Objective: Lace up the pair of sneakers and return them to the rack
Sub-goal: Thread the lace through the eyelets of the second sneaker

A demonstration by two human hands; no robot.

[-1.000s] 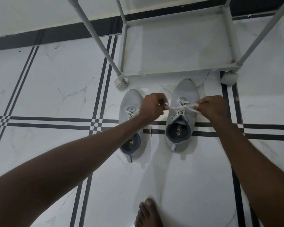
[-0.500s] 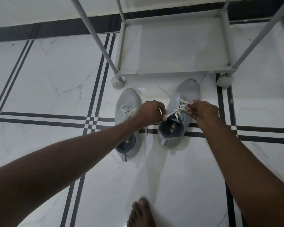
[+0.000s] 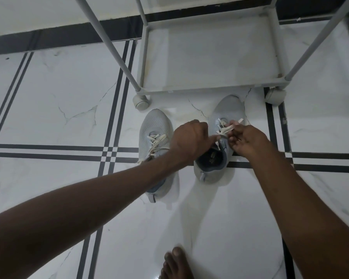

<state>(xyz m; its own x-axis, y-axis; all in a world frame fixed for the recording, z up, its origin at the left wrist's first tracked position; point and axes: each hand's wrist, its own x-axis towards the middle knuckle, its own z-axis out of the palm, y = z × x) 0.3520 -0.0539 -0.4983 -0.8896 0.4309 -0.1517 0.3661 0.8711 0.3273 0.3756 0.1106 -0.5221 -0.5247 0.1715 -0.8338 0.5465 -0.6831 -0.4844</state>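
Observation:
Two light grey sneakers stand side by side on the tiled floor, toes toward the rack. The left sneaker has its white laces threaded and loose, and my left forearm crosses over its heel. Both hands work over the right sneaker. My left hand pinches the white lace near the tongue. My right hand grips the other end of the same lace, which sticks out toward the toe. The rack stands just beyond the shoes, its bottom shelf bare.
The rack rests on small casters and has slanting grey poles. The floor is white marble tile with black stripe lines. A bare foot is at the bottom edge. A dark skirting runs along the wall behind.
My hands, spread apart with the lace pulled taut a second ago, have come close together over the right sneaker's tongue. The right sneaker's heel has swung slightly to the left.

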